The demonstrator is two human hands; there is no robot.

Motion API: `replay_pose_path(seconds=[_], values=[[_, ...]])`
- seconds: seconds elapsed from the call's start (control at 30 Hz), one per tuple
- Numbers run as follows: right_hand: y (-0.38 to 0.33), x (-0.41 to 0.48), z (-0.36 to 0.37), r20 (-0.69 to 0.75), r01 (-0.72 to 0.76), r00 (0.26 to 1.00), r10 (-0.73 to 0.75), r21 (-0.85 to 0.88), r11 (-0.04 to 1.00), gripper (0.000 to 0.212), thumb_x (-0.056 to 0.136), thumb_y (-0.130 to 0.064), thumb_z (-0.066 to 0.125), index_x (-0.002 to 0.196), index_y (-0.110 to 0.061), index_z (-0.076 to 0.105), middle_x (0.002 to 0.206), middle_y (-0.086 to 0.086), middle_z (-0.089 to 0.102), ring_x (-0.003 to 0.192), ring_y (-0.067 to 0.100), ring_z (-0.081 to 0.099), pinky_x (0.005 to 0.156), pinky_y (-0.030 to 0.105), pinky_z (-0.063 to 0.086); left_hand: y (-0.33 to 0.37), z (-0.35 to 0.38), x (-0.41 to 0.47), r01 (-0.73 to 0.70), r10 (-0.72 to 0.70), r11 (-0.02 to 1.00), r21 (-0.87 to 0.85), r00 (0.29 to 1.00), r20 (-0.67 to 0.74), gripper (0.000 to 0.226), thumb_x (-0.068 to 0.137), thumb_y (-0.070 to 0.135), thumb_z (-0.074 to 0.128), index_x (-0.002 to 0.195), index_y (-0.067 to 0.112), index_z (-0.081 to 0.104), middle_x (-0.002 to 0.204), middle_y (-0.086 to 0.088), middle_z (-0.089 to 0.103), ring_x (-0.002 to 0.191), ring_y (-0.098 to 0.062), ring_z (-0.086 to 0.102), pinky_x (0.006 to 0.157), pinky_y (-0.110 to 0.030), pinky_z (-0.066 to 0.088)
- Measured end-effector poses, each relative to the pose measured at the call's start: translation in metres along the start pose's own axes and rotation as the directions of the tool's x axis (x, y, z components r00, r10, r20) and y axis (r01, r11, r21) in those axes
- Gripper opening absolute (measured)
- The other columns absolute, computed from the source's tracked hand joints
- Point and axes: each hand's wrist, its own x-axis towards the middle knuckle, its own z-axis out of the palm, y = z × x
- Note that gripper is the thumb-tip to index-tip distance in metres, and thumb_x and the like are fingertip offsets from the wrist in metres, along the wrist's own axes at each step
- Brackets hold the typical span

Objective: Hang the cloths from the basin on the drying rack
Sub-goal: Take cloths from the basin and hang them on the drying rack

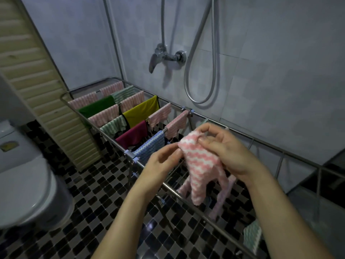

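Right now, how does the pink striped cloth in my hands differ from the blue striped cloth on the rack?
The pink cloth has pink and white wavy stripes; the blue cloth, blue and white. The pink cloth hangs crumpled, pinched by your left hand and right hand; the blue cloth lies spread over a bar of the drying rack. Both share the same fuzzy wavy-striped weave.

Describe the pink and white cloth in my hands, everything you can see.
The cloth has wavy pink and white stripes and looks soft and fluffy. It is bunched and hangs limp above the drying rack, its lower folds dangling past the near rail. The right hand grips its top and the left hand pinches its left edge. Whether it touches the rack is unclear.
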Motion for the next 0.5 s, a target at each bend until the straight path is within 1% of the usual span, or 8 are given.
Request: replay_pose_path(seconds=[0.07, 0.13, 0.2, 0.23, 0.3, 0.37, 0.43, 0.5], values=[[-0.005, -0.003, -0.007, -0.001, -0.004, 1.000, 0.004, -0.013, 1.000, 0.015, 0.088, -0.014, 0.058, 0.087, -0.027, 0.065, 0.080, 0.014, 0.061, 0.073, 0.023, 0.052, 0.066, 0.029, 0.043, 0.011, 0.015, 0.005, -0.015, 0.018, 1.000, -0.025, 0.994, 0.106, 0.036, 0.087, 0.029, 0.064, 0.116, 0.007, 0.066, 0.114, -0.008, 0.071, 0.108, -0.023, 0.066, 0.094, -0.032, 0.053], [-0.007, -0.005, -0.021, -0.057, -0.004, 0.998, -0.002, -0.101, 0.995, 0.018, 0.093, -0.009, 0.057, 0.086, -0.024, 0.064, 0.070, 0.001, 0.063, 0.061, 0.011, 0.054, 0.056, 0.019, 0.043, 0.020, 0.027, 0.010, -0.006, 0.013, 0.995, -0.100, 0.997, 0.072, 0.032, 0.084, 0.024, 0.067, 0.107, 0.002, 0.067, 0.106, -0.018, 0.071, 0.096, -0.030, 0.068, 0.087, -0.040, 0.055], [-0.009, -0.011, -0.041, -0.071, -0.015, 0.997, 0.002, -0.187, 0.982, 0.007, 0.093, -0.013, 0.058, 0.091, -0.018, 0.062, 0.062, -0.008, 0.061, 0.052, 0.002, 0.051, 0.048, 0.014, 0.039, 0.024, 0.034, 0.017, -0.023, 0.026, 0.989, -0.147, 0.999, 0.019, 0.024, 0.080, 0.026, 0.070, 0.095, 0.008, 0.070, 0.092, -0.016, 0.072, 0.083, -0.028, 0.068, 0.075, -0.038, 0.056], [-0.010, -0.015, -0.050, -0.038, -0.034, 0.999, 0.027, -0.201, 0.979, 0.007, 0.088, -0.017, 0.063, 0.095, -0.016, 0.062, 0.065, -0.008, 0.064, 0.055, 0.002, 0.056, 0.051, 0.014, 0.042, 0.026, 0.037, 0.020, -0.047, 0.049, 0.989, -0.138, 0.999, 0.009, 0.020, 0.080, 0.027, 0.069, 0.093, 0.011, 0.071, 0.088, -0.013, 0.071, 0.079, -0.026, 0.067, 0.070, -0.036, 0.057], [-0.007, -0.023, -0.070, 0.044, -0.090, 0.994, 0.102, -0.219, 0.971, 0.031, 0.075, -0.020, 0.073, 0.103, -0.013, 0.065, 0.083, -0.001, 0.073, 0.076, 0.009, 0.069, 0.066, 0.019, 0.052, 0.028, 0.047, 0.028, -0.076, 0.077, 0.989, -0.129, 0.997, 0.004, 0.021, 0.084, 0.026, 0.065, 0.097, 0.011, 0.072, 0.089, -0.010, 0.072, 0.080, -0.024, 0.068, 0.071, -0.036, 0.057], [0.003, -0.031, -0.093, 0.045, -0.156, 0.983, 0.177, -0.295, 0.943, 0.037, 0.069, -0.021, 0.078, 0.103, -0.009, 0.070, 0.093, 0.005, 0.075, 0.089, 0.016, 0.070, 0.078, 0.028, 0.056, 0.027, 0.063, 0.038, -0.091, 0.092, 0.986, -0.142, 0.996, -0.002, 0.021, 0.087, 0.023, 0.061, 0.100, 0.012, 0.073, 0.092, -0.008, 0.073, 0.084, -0.023, 0.069, 0.072, -0.035, 0.057], [0.018, -0.036, -0.116, 0.005, -0.219, 0.969, 0.247, -0.443, 0.869, 0.033, 0.070, -0.028, 0.081, 0.095, -0.008, 0.074, 0.093, 0.009, 0.075, 0.087, 0.015, 0.070, 0.082, 0.037, 0.056, 0.023, 0.077, 0.046, -0.107, 0.106, 0.988, -0.108, 0.994, -0.012, 0.022, 0.090, 0.025, 0.058, 0.104, 0.018, 0.073, 0.098, -0.005, 0.074, 0.092, -0.022, 0.070, 0.076, -0.031, 0.056], [0.032, -0.044, -0.144, -0.035, -0.267, 0.955, 0.294, -0.533, 0.803, 0.024, 0.076, -0.028, 0.080, 0.091, -0.011, 0.075, 0.088, 0.006, 0.075, 0.080, 0.013, 0.068, 0.078, 0.039, 0.055, 0.016, 0.094, 0.055, -0.108, 0.105, 0.992, -0.068, 0.993, -0.048, 0.025, 0.090, 0.029, 0.056, 0.106, 0.020, 0.073, 0.102, -0.004, 0.073, 0.099, -0.022, 0.068, 0.081, -0.033, 0.055]])
